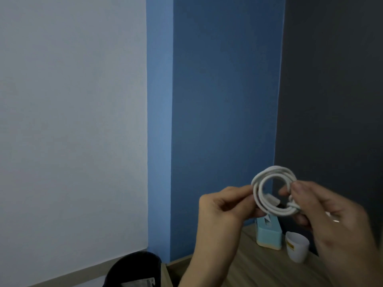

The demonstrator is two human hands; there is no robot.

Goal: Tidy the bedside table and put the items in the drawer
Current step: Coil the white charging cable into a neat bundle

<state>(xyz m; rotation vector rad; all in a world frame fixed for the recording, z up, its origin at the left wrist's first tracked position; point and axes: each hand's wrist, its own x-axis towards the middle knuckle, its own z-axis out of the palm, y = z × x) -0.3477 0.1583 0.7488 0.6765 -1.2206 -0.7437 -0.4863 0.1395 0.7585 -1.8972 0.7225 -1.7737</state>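
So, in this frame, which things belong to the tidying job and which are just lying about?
Part of the job:
- cable, coiled, pinched by the left hand and right hand
- blue box and cup, standing on the table

Just lying about:
- dark bin beside the table

No drawer is in view.
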